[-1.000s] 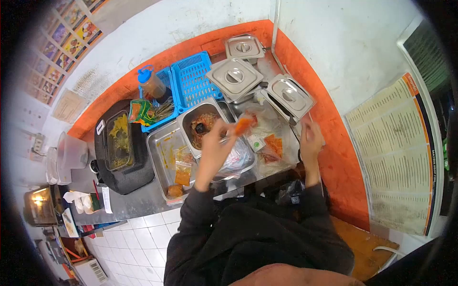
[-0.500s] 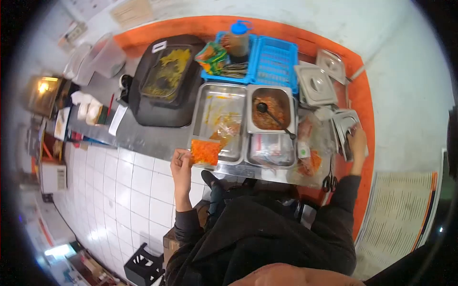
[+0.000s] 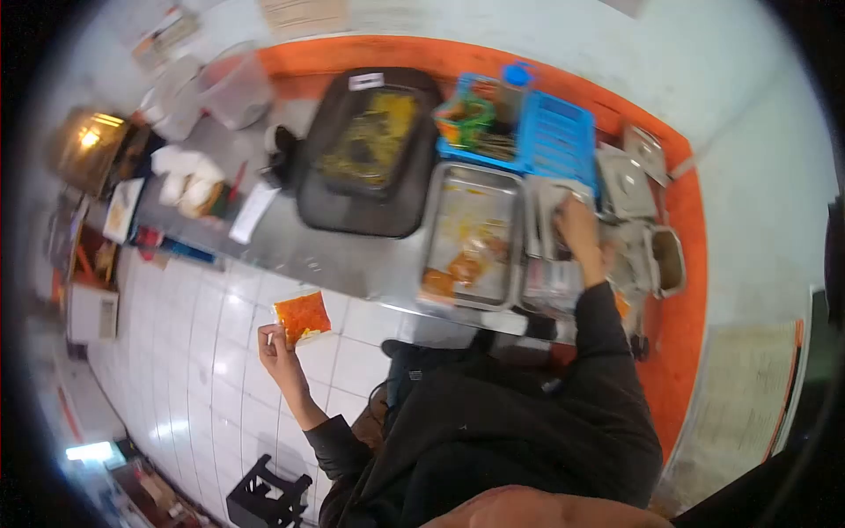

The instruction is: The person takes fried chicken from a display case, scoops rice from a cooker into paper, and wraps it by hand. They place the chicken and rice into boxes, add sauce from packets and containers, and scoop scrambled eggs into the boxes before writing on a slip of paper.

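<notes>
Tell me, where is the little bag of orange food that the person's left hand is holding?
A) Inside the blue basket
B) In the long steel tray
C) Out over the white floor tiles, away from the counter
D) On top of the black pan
C: the left hand holds the bag up with the white floor tiles beneath it, well clear of the counter edge.

I am looking down on a glossy white tiled floor (image 3: 202,352), which is catching a bright patch of lamp light (image 3: 92,453) at the lower left. A long grey steel desk (image 3: 343,260) is running along a white plastered wall (image 3: 704,79) with a broad orange painted band (image 3: 352,48) at its foot. A black plastic crate (image 3: 264,503) is sitting on the tiles, and a blurred printed paper chart (image 3: 731,396) is hanging at the right.
</notes>
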The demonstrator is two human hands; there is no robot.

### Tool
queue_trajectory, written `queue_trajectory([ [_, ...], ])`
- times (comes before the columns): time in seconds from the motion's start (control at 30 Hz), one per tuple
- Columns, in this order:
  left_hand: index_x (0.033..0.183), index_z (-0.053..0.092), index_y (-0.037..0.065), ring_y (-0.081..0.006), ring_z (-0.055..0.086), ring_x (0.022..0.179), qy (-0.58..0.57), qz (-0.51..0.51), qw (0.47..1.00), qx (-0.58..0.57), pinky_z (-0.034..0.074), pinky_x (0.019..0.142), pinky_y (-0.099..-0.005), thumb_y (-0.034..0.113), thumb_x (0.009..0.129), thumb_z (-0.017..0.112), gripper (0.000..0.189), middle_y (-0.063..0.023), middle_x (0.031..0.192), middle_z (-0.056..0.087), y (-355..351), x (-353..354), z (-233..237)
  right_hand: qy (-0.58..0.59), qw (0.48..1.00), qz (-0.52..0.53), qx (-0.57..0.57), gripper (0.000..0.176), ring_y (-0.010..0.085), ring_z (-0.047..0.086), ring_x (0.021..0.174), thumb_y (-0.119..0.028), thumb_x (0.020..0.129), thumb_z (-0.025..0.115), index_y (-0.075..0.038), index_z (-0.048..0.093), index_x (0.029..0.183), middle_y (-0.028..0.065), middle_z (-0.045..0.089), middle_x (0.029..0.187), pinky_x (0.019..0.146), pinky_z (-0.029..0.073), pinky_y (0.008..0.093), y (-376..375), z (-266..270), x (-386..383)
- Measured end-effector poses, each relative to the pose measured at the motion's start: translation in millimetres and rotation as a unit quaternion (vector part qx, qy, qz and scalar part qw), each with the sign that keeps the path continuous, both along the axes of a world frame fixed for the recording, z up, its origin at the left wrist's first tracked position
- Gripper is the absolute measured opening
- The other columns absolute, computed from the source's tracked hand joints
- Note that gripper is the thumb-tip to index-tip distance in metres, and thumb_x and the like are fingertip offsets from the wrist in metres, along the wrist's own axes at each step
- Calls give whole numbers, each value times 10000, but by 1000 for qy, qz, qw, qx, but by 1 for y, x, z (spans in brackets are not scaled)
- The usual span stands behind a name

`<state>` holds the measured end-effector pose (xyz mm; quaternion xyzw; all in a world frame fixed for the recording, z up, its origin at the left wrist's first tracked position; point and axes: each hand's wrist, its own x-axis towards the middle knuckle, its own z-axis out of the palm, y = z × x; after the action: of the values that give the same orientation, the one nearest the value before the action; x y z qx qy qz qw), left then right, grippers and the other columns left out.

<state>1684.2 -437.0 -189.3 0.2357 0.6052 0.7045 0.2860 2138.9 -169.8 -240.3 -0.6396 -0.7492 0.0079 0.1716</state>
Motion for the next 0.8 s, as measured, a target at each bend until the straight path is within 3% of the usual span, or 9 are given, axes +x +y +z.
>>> queue_trajectory([
  [0.03,859,474,53,-57,471,702,16,23,999,-23,425,666,-206,131,908,495,95,-3,767,518,-12,-20,-1,0,999,-49,-11,227,382,594,793,-122,719,587,-5,570,913,201,608,838,676,472,453,0,2,-12],
  [0.07,858,473,46,-45,443,677,31,53,997,-47,425,665,-202,114,907,483,85,6,734,507,-30,-44,1,10,1000,-19,-14,228,384,568,801,-177,739,580,-3,532,880,214,589,856,682,443,460,-7,5,-15],
  [0.17,852,484,57,-35,445,666,35,118,991,-44,400,624,-192,120,906,490,82,15,712,506,-75,-102,2,-47,996,-55,-52,273,403,568,816,-181,764,569,20,539,946,239,590,850,707,450,455,-9,7,-22],
  [0.23,856,484,57,-32,434,666,14,149,988,-28,376,617,-183,124,905,492,83,18,711,503,-98,-131,2,-83,991,-92,-44,363,395,577,820,-163,771,572,-4,538,1095,246,602,862,715,454,446,6,-32,14],
  [0.27,856,482,54,-31,433,669,20,163,986,-35,364,621,-180,125,905,494,87,23,710,499,-94,-120,-16,-42,998,-41,5,346,390,567,858,-173,782,574,-9,532,1084,246,586,908,744,447,438,29,-76,64],
  [0.33,861,484,62,-30,459,629,46,171,982,-72,429,631,-193,156,912,505,108,17,676,494,-98,-124,-32,-119,981,-149,31,236,386,547,907,-124,830,521,8,536,1025,214,533,1012,727,448,457,-9,-3,-13],
  [0.5,863,475,60,-22,396,636,-22,162,985,-54,339,608,-173,125,907,494,80,41,678,471,-90,-176,-33,-41,986,-92,130,233,374,530,927,-77,820,542,-35,532,1049,191,501,1030,761,435,433,-5,14,-99],
  [0.57,862,478,61,-22,412,645,-26,153,986,-55,345,614,-176,131,907,503,87,36,681,486,-79,-202,-43,61,988,-18,138,194,344,545,905,-74,833,532,-32,546,1022,167,510,1016,741,451,400,4,23,-157],
  [0.8,860,450,30,-69,510,731,118,138,980,-75,425,660,-213,122,916,490,116,-34,753,536,-11,-304,-28,179,973,50,135,112,263,573,798,-46,855,521,-28,584,947,117,560,925,696,452,337,14,65,-369],
])
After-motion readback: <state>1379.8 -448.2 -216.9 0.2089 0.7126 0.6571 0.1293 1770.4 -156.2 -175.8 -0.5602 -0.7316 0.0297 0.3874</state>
